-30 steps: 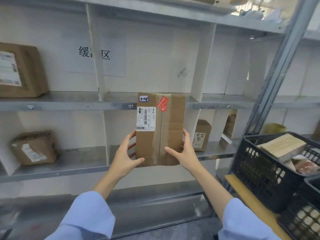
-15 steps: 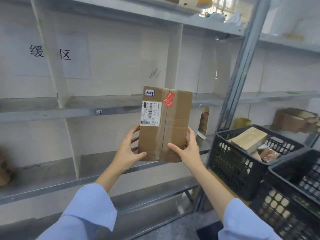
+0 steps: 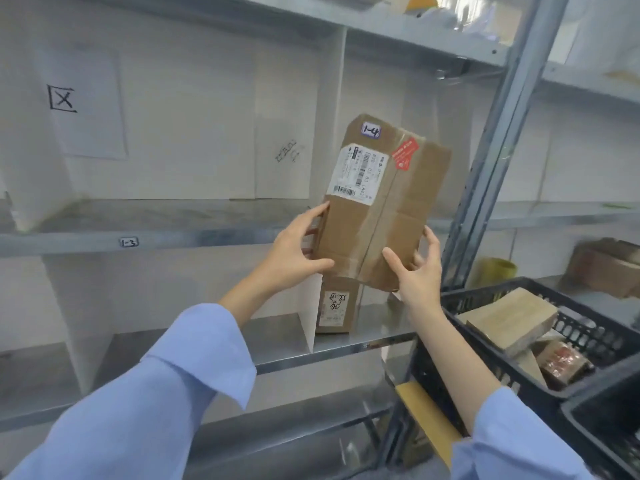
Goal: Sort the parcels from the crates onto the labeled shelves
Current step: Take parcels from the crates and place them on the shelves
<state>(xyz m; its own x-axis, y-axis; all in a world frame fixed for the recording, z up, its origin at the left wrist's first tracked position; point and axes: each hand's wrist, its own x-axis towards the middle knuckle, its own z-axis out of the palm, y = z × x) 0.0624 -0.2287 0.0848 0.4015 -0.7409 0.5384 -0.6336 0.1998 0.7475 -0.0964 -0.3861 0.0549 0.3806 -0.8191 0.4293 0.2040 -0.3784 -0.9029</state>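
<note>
I hold a brown cardboard parcel (image 3: 384, 202) upright and tilted a little to the right, in front of the metal shelf (image 3: 194, 233). It bears a white shipping label, a red sticker and a small tag reading 1-4. My left hand (image 3: 298, 251) grips its lower left edge, thumb across the front. My right hand (image 3: 417, 271) grips the lower right corner, fingers behind the parcel. The shelf edge to the left carries a tag reading 1-3 (image 3: 129, 242). A black crate (image 3: 585, 386) at the lower right holds more parcels.
A small brown box (image 3: 337, 306) stands on the lower shelf beside a white divider (image 3: 310, 313), just under the held parcel. A grey steel upright (image 3: 491, 150) rises right of the parcel. A second black crate (image 3: 609, 434) sits at the bottom right corner. More boxes (image 3: 606, 268) lie on the right-hand shelving.
The view has swung right and closer to the shelves. The parcel has risen and tipped to the right, held by both hands as before.
</note>
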